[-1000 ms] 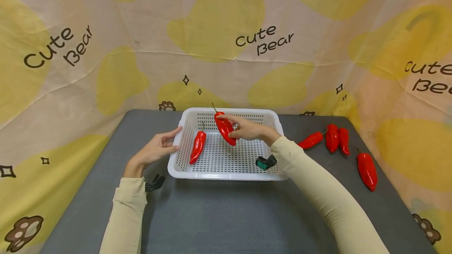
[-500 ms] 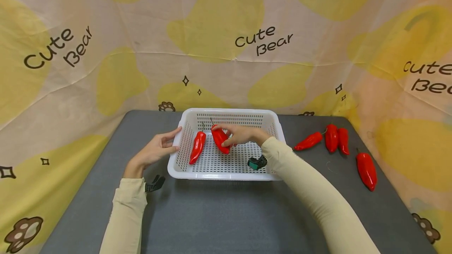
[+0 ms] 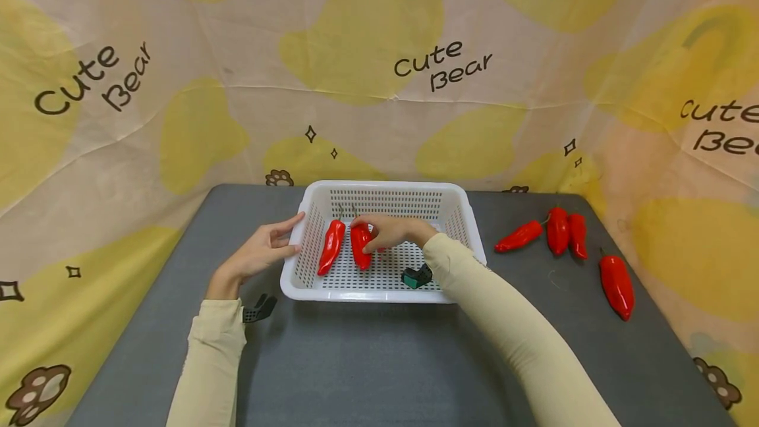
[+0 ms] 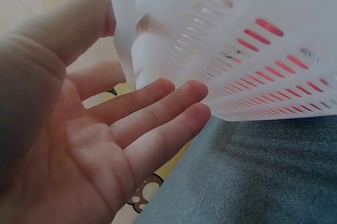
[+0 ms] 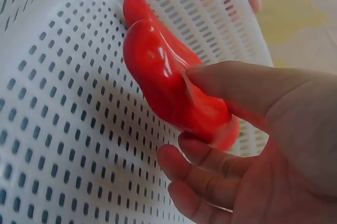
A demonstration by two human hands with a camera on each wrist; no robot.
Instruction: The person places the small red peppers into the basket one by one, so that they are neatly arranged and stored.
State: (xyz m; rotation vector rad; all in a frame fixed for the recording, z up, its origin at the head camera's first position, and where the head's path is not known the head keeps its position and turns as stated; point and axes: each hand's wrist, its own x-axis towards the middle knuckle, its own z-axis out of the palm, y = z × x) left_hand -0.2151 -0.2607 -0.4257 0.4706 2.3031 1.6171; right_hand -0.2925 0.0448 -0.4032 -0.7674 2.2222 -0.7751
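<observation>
A white perforated plastic basket point(image 3: 367, 296) stands on the grey table. My right hand point(image 3: 394, 230) pinches a red pepper point(image 3: 360, 249) inside it, with the stem pointing to the far side. In the right wrist view the thumb lies on top of this pepper point(image 5: 155, 58) and the fingers are at its other side. Left of it, a second red pepper point(image 3: 332, 247) lies on the basket floor. My left hand point(image 3: 257, 256) touches the basket's left side from outside; in the left wrist view its straight fingers point(image 4: 158, 118) rest against the slotted wall point(image 4: 253, 71).
To the right of the basket, several red peppers lie on the table: one slanted pepper point(image 3: 518, 237), two side by side point(image 3: 557, 232), and one nearer the right edge point(image 3: 617, 286). A printed cloth point(image 3: 362, 38) rises behind the table and along both sides.
My right hand has moved left and lower in the basket with its pepper, bringing it beside the other one. The left hand stays at the basket's side.
</observation>
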